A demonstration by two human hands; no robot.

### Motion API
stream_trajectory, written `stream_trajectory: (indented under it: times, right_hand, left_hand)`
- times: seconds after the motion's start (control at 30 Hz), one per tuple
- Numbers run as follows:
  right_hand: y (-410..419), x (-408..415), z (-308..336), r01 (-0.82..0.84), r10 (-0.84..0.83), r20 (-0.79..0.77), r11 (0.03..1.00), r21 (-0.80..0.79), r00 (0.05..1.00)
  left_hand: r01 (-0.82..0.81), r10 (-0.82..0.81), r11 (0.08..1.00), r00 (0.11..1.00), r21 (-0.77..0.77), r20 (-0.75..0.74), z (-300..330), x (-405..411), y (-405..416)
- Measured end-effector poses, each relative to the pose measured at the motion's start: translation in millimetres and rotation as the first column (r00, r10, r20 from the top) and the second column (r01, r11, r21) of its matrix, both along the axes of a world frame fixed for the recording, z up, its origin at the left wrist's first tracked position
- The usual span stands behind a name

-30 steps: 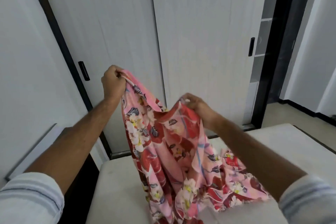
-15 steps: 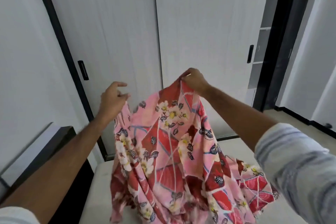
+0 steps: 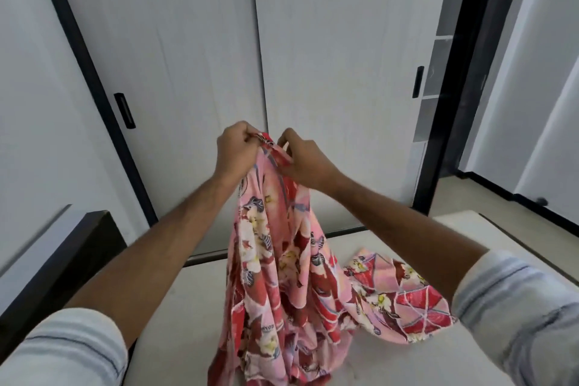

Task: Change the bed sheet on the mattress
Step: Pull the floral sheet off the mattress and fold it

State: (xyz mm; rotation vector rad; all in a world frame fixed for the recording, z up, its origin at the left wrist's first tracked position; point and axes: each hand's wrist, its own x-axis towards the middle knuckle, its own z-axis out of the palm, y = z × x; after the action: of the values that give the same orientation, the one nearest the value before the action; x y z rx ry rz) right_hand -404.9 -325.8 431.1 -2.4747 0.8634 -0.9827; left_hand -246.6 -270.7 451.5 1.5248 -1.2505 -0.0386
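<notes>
I've got one floral sheet (image 3: 282, 276) bunched up with both hands, left hand (image 3: 236, 152) and right hand (image 3: 302, 163) fingers clamped on its top edge, rest draping below onto the one bare mattress (image 3: 175, 316).

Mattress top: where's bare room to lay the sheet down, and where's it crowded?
The off-white mattress is bare left of the hanging pink floral bed sheet, up to the dark bed frame. Another bare strip runs along the far right edge, behind the sheet's spread corner. The middle is crowded: both hands, left hand and right hand, grip the sheet's top, and its folds pool below.
</notes>
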Motion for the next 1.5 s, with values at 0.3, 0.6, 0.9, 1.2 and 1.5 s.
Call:
stream_trajectory:
  times: [0.3,0.6,0.9,1.2,1.5]
  right_hand:
    - [1,-52,-114,0.223,-0.16,-0.248,0.943,0.247,0.955]
    - [-23,-96,-129,0.265,-0.208,-0.301,0.951,0.16,0.931]
    - [-9,-117,-103,0.05,-0.146,0.215,0.916,0.398,0.966]
    - [14,-116,-102,0.054,-0.058,-0.152,0.998,-0.03,0.987]
    - [3,-114,-119,0.009,-0.005,0.042,0.994,-0.105,0.999]
  left_hand:
    - [-0.175,0.176,0.969,0.984,-0.172,-0.012,12,28,-11]
    - [-0.285,0.283,0.954,0.959,-0.092,-0.032,-7,69,-5]
    - [-0.355,0.353,0.933,0.935,-0.051,-0.041,-18,88,2]
    - [-0.355,0.354,0.934,0.935,-0.047,-0.027,-14,97,8]
    - [-0.422,0.422,0.906,0.906,-0.033,0.009,-25,120,18]
